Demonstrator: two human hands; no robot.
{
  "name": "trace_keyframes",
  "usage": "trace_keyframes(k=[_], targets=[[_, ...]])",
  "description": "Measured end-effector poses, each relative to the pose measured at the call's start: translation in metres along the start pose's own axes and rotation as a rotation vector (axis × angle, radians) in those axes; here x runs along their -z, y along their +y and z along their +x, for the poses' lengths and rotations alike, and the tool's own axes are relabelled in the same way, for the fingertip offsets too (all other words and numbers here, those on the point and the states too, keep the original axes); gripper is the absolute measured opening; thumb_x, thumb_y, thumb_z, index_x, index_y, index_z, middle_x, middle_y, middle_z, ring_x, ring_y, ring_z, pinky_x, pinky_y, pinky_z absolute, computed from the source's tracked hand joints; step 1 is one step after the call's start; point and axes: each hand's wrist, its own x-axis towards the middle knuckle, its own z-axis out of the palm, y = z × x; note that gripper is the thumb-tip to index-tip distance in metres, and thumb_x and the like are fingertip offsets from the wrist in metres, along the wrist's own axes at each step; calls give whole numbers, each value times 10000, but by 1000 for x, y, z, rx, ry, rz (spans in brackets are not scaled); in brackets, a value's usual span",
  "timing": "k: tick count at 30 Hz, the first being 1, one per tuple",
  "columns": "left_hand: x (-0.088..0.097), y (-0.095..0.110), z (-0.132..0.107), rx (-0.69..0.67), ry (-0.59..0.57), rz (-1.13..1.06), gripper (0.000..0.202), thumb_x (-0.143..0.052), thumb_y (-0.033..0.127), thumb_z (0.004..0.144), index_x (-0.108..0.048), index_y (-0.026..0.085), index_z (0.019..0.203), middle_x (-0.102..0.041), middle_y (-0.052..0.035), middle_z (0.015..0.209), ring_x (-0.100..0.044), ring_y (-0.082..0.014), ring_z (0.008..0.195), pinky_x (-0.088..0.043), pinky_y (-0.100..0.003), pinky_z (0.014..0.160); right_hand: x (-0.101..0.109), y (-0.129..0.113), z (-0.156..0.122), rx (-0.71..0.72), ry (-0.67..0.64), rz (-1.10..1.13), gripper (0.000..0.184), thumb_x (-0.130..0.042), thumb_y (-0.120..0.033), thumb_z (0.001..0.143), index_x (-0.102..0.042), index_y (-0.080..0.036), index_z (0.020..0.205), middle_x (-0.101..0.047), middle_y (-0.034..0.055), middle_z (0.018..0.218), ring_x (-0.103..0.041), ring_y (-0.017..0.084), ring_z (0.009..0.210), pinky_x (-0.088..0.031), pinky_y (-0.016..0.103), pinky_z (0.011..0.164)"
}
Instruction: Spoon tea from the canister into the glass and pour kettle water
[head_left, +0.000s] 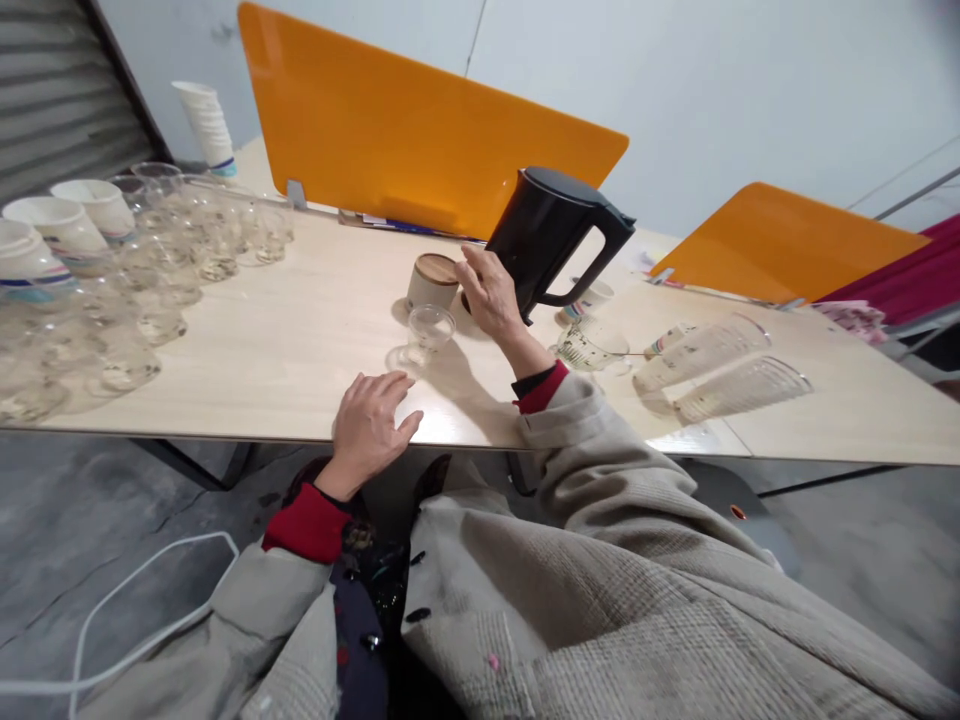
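A pale wooden desk [285,340] is shown before a grey-white wall, with two orange divider panels [405,130] set along its far side and a grey concrete floor beneath.

The left hand [371,425] is laid flat on the near edge of the desk, palm down and fingers spread, with nothing held. The right hand [491,290] is placed against the lower side of a black electric kettle [555,235], its fingers curled onto the body. Whether a firm grip is taken cannot be told.

The kettle is seen near the middle of the desk, close to the far side, lid shut and handle turned to the right. Just left of the right hand, a pale ceramic jar with a wooden lid [433,280] is set. In front of the jar, a small clear glass cup [430,330] is placed upright, between the two hands.

To the right of the kettle, a patterned glass cup [589,345] is stood, and beyond it two clear tumblers [712,365] are laid on their sides. At the left end of the desk, rows of empty glasses [150,270] are arranged beside paper cups [67,225], and a stack of paper cups [206,125] is set behind them. A white cable [135,600] is trailed across the floor.
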Motion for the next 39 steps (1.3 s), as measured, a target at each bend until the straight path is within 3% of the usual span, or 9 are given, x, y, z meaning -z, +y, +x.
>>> trace_keyframes(k=[3,9,15,20,23,27,30,34,39], targets=[[-1,-1,1,17,-6,26,467,-669,373,989,-718,235,1432,-647,-109,1660,-643,-350,1457,-430,-575,1329,7,-22,-33,-13,-69,110,855,-445,-905,1018,-677,-249,1514,-726,165,1505,-679,343,1415,-525,555,1241],[1,-3,3,6,-33,48,454,-669,368,990,-728,231,1419,-657,-106,1649,-640,-353,1450,-447,-569,1315,-10,-35,-57,-54,-250,251,1024,-792,-884,809,-635,-211,1565,-674,201,1588,-669,399,1432,-564,581,1184],[0,-5,4,-11,-20,50,436,-667,379,992,-748,221,1391,-704,-121,1587,-659,-349,1413,-471,-557,1289,-8,-36,-61,-55,-289,231,853,-801,-790,867,-697,-233,1505,-768,155,1431,-737,355,1285,-607,561,1129],[-1,-7,4,-23,-8,49,424,-657,383,993,-756,235,1378,-710,-119,1579,-663,-349,1405,-468,-567,1290,0,-41,-72,-10,-295,206,956,-749,-856,879,-628,-240,1600,-683,183,1579,-681,384,1409,-593,578,1162],[-2,-8,4,-23,-7,50,427,-657,389,993,-763,228,1373,-712,-127,1576,-671,-359,1397,-475,-582,1282,11,-32,-75,-27,-138,151,971,-602,-904,946,-549,-264,1675,-571,188,1694,-615,378,1499,-582,574,1186],[-3,-8,4,-23,6,50,425,-659,390,984,-772,237,1365,-725,-118,1563,-677,-353,1403,-470,-582,1290,40,10,-66,-75,301,16,854,-280,-812,1095,-435,-272,1738,-489,196,1708,-550,345,1557,-538,618,1222],[-4,-8,4,-25,18,61,425,-656,391,982,-777,234,1357,-732,-118,1552,-680,-351,1401,-466,-576,1296,64,53,-48,-122,538,-75,805,-302,-757,1102,-410,-257,1724,-414,204,1717,-406,359,1659,-396,707,1301],[-4,-8,5,-20,23,72,409,-659,389,974,-784,251,1338,-742,-109,1539,-682,-349,1387,-494,-564,1267,81,100,-15,-257,663,-31,776,-429,-725,1061,-439,-199,1632,-429,231,1675,-389,370,1656,-263,752,1335],[-3,-9,6,-18,29,70,408,-666,392,967,-782,270,1339,-741,-85,1546,-682,-340,1380,-517,-548,1238,85,118,11,-339,678,113,618,-473,-679,1060,-516,-208,1457,-588,190,1511,-577,333,1481,-410,693,1273]])
